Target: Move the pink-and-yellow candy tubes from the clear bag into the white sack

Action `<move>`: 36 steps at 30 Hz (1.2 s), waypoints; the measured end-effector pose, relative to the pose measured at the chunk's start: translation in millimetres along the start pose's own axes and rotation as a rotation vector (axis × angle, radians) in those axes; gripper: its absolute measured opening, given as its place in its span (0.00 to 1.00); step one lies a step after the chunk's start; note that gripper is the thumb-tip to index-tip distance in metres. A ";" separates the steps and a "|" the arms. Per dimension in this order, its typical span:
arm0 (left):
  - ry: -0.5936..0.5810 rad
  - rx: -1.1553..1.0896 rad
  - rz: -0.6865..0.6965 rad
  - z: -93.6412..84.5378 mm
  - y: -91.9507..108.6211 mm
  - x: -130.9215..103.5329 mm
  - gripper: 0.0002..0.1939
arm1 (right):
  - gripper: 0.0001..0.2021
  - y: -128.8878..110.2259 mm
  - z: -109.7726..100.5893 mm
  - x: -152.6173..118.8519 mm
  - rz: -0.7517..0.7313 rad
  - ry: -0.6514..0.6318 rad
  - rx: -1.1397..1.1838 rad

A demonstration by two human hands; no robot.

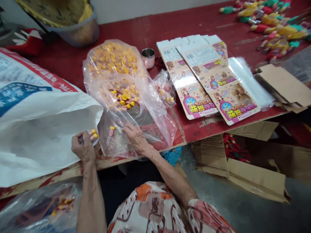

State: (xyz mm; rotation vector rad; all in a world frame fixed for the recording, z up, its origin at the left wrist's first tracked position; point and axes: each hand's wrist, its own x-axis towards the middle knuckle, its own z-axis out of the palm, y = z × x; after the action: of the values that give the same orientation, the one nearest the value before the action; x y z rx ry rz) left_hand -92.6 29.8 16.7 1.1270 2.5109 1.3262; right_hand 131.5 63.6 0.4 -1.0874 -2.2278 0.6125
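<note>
My left hand (84,147) is closed around several small tubes with yellow caps (93,134), at the mouth of a white woven sack (48,129). To its right, my right hand (136,137) has its fingers bent on the film of a clear plastic bag (157,119), apparently gripping its open edge. Inside that bag lies a large heap of yellow-capped tubes (111,60), with a looser group (126,97) nearer its mouth. One single tube (112,130) lies between my hands, on or under the film.
Printed cardboard sheets (233,97) and clear sleeves (252,84) lie to the right on the red table (155,29). Behind the bag stands a pink metal cup (148,58). Colourful toys (279,29) are heaped far right. An open carton (255,176) is below the table edge.
</note>
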 end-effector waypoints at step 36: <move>0.069 -0.135 -0.031 -0.3 -14.4 -5.2 0.16 | 0.13 8.5 8.7 -5.9 -0.044 0.143 0.137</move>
State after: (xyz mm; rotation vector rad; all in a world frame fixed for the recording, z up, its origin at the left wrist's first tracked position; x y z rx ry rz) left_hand -97.2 21.2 5.0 1.0283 2.4317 1.5252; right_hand 133.3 62.3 -13.0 -0.9789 -2.0501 0.6380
